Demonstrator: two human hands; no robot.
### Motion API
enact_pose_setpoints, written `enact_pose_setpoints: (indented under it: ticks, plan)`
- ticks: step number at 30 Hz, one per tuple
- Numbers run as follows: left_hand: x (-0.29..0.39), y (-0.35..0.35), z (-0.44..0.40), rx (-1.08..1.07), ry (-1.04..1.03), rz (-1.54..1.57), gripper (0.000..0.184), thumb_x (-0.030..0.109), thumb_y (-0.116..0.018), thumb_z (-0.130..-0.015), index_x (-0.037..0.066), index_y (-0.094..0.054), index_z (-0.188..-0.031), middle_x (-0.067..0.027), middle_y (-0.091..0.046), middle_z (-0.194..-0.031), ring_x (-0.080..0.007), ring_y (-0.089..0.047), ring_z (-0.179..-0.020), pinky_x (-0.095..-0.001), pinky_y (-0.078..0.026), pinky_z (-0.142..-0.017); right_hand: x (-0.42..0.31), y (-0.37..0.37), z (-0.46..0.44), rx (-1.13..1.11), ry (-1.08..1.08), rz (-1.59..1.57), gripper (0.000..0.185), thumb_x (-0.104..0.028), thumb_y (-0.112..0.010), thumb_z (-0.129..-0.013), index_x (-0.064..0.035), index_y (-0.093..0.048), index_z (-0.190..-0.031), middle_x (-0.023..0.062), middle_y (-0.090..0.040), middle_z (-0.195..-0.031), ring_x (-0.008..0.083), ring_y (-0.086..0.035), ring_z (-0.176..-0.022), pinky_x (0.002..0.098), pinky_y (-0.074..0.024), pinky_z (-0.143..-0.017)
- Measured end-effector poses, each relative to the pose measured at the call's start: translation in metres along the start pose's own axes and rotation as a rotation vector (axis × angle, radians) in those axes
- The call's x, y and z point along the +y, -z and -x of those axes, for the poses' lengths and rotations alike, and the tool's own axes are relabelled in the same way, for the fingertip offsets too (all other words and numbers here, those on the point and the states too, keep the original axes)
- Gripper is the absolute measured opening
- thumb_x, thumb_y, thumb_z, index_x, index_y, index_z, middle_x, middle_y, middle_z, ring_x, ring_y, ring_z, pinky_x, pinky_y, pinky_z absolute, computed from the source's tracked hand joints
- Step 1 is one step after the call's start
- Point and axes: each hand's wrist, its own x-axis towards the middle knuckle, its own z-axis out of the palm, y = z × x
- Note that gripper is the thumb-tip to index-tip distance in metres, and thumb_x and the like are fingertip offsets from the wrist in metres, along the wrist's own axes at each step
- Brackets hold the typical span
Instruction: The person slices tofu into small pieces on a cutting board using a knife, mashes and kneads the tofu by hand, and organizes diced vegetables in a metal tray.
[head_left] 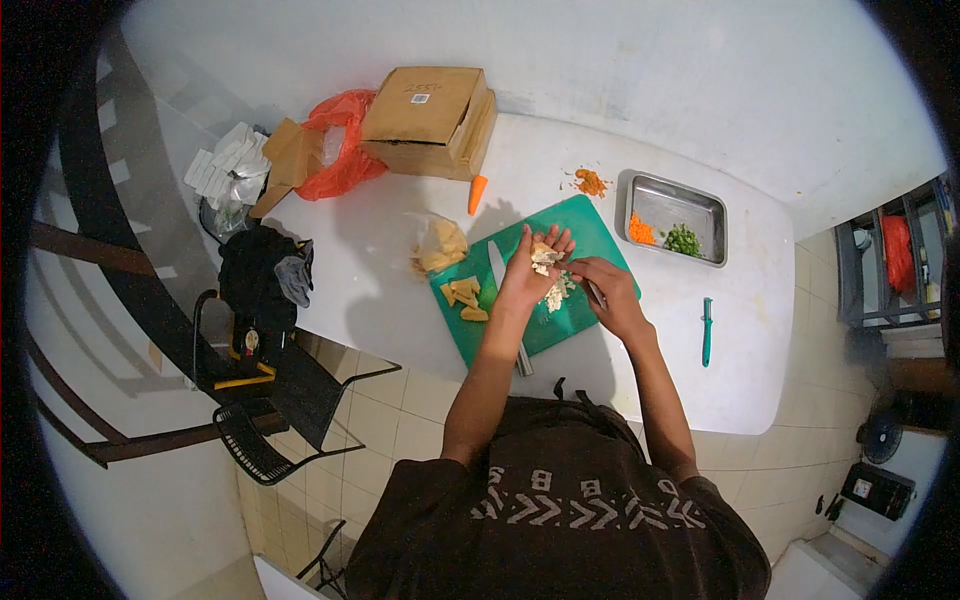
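My left hand (527,272) is palm up above the green cutting board (590,225), its fingers spread, with a pale food piece (545,257) resting in it. The fingers of my right hand (612,292) are bent together close to that piece; what they pinch, if anything, is too small to make out. Below the hands, small white chopped bits (557,297) lie on the board. A knife (496,262) lies across the board, partly hidden under my left forearm, its handle toward me. Tan wedges (463,291) are at the board's left.
A metal tray (708,224) holds orange and green pieces. Nearby are orange scraps (590,182), a green peeler (708,332), a carrot (477,195), a plastic bag of tan pieces (440,243), cardboard boxes (425,108) and a red bag (345,170). A chair (305,392) stands left.
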Motion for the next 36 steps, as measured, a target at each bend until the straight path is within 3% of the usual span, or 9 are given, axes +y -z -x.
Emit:
enact_pose_setpoints:
  ticks: [6,11,17,20,27,30,33,36]
  plan:
    - [0.005,-0.004,0.004,0.078,-0.038,-0.049,0.036,0.039,-0.045,-0.106,0.008,-0.055,-0.089,-0.0081,-0.068,-0.108,-0.0302,-0.060,-0.119,-0.0516,-0.047,-0.108,0.002,0.002,0.004,-0.100,0.053,0.006,0.038,0.010,-0.067,-0.079,-0.0053,-0.067,-0.113,0.0148,-0.069,-0.106,0.0336,-0.067,-0.094,0.0394,-0.0537,-0.080]
    - [0.006,0.009,-0.004,0.037,0.040,0.124,0.044,0.041,-0.034,-0.109,0.008,-0.050,-0.082,-0.0095,-0.067,-0.107,-0.0292,-0.060,-0.118,-0.0510,-0.048,-0.107,-0.008,0.000,0.001,-0.004,-0.003,0.011,0.041,0.012,-0.066,-0.078,-0.0068,-0.068,-0.114,0.0148,-0.069,-0.106,0.0334,-0.067,-0.095,0.0393,-0.0543,-0.081]
    - [-0.004,-0.014,0.008,0.087,-0.008,0.167,0.040,0.035,-0.029,-0.110,0.008,-0.048,-0.088,-0.0101,-0.066,-0.107,-0.0300,-0.060,-0.119,-0.0521,-0.046,-0.108,-0.003,-0.015,0.000,0.031,0.007,0.031,0.042,0.009,-0.069,-0.072,-0.0073,-0.068,-0.111,0.0146,-0.070,-0.108,0.0351,-0.067,-0.097,0.0418,-0.0549,-0.084]
    - [0.002,-0.006,0.006,0.059,-0.014,0.185,0.038,0.033,-0.028,-0.110,0.008,-0.047,-0.090,-0.0108,-0.066,-0.108,-0.0306,-0.060,-0.119,-0.0529,-0.045,-0.109,-0.004,-0.013,0.002,0.018,0.049,0.019,0.048,0.016,-0.064,-0.073,-0.0052,-0.068,-0.116,0.0158,-0.069,-0.106,0.0345,-0.067,-0.096,0.0398,-0.0542,-0.083]
    - [-0.002,-0.008,0.004,0.062,-0.010,0.117,0.039,0.032,-0.026,-0.110,0.007,-0.048,-0.090,-0.0110,-0.065,-0.107,-0.0311,-0.060,-0.119,-0.0534,-0.045,-0.109,-0.007,-0.012,0.000,0.037,-0.038,0.006,0.046,0.011,-0.068,-0.070,-0.0068,-0.068,-0.112,0.0156,-0.069,-0.108,0.0363,-0.066,-0.097,0.0418,-0.0549,-0.084]
    - [0.001,-0.003,0.002,0.029,-0.016,0.130,0.039,0.032,-0.025,-0.110,0.007,-0.048,-0.090,-0.0114,-0.065,-0.109,-0.0317,-0.060,-0.119,-0.0540,-0.045,-0.109,-0.010,-0.011,-0.001,0.030,-0.018,-0.010,0.048,0.017,-0.062,-0.073,-0.0046,-0.068,-0.116,0.0162,-0.069,-0.105,0.0351,-0.066,-0.096,0.0394,-0.0537,-0.084]
    - [0.006,0.000,0.004,-0.027,-0.007,0.188,0.037,0.028,-0.025,-0.110,0.007,-0.048,-0.091,-0.0123,-0.064,-0.111,-0.0321,-0.059,-0.120,-0.0545,-0.045,-0.109,-0.011,-0.006,-0.002,-0.001,-0.006,-0.003,0.046,0.017,-0.062,-0.074,-0.0039,-0.068,-0.114,0.0169,-0.068,-0.104,0.0357,-0.066,-0.095,0.0394,-0.0532,-0.083]
    - [0.006,-0.011,0.014,0.000,-0.027,0.195,0.026,0.017,-0.034,-0.106,0.004,-0.053,-0.095,-0.0123,-0.066,-0.115,-0.0316,-0.057,-0.123,-0.0540,-0.041,-0.112,-0.012,-0.004,-0.004,-0.025,-0.085,-0.006,0.043,0.016,-0.061,-0.076,-0.0034,-0.067,-0.114,0.0174,-0.068,-0.103,0.0360,-0.065,-0.094,0.0399,-0.0525,-0.080]
